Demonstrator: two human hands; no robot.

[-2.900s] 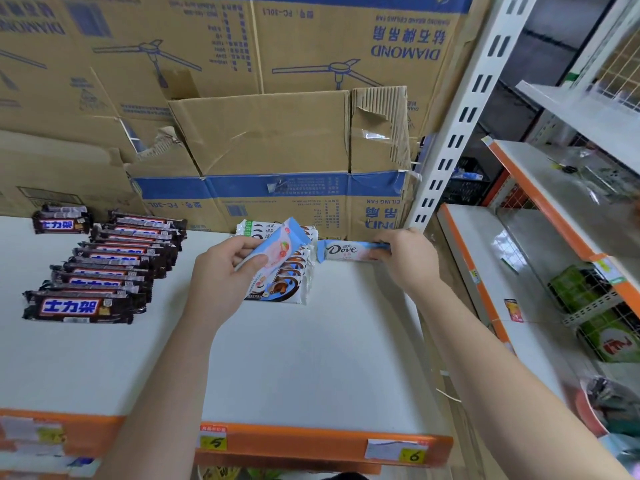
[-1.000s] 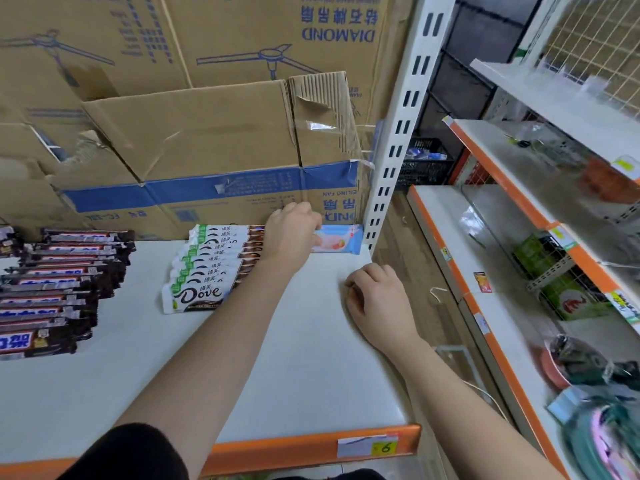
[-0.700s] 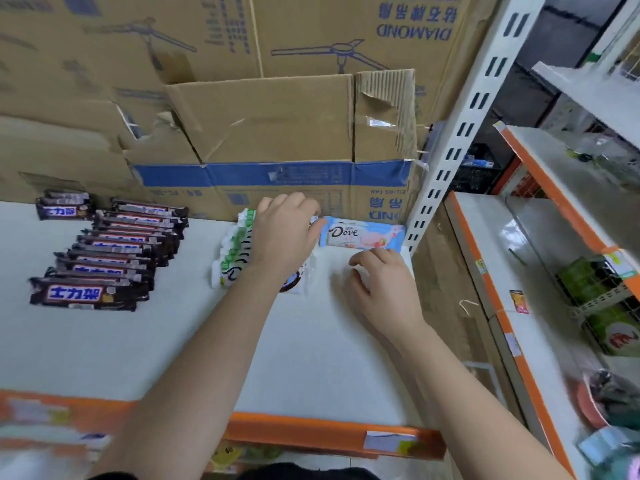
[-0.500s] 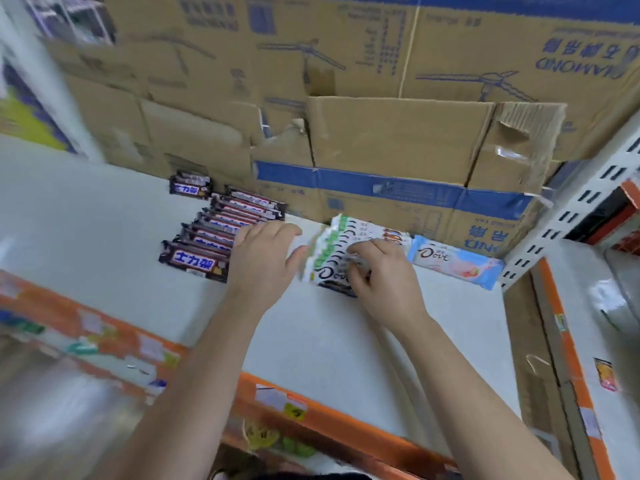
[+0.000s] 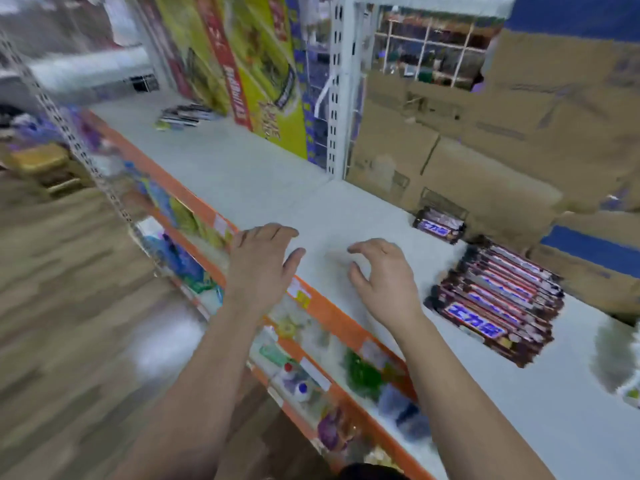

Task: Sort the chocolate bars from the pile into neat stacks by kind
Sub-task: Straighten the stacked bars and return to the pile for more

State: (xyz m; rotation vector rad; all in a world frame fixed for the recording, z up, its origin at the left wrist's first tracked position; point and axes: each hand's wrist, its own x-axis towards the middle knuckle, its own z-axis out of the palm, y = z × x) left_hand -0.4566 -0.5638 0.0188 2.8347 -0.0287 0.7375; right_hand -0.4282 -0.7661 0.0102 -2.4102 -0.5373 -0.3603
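We saw the left hand and right hand over the shelf, each grip loose, holding nothing, brown bars lined up nearby.

The shelf has a matt, off-white, faintly speckled top and a smooth orange front edge. The chocolate bars lie in glossy brown film wrappers. The boxes behind them are dull brown cardboard. The slotted upright looks like white-painted metal. The floor shows a wood-plank pattern.
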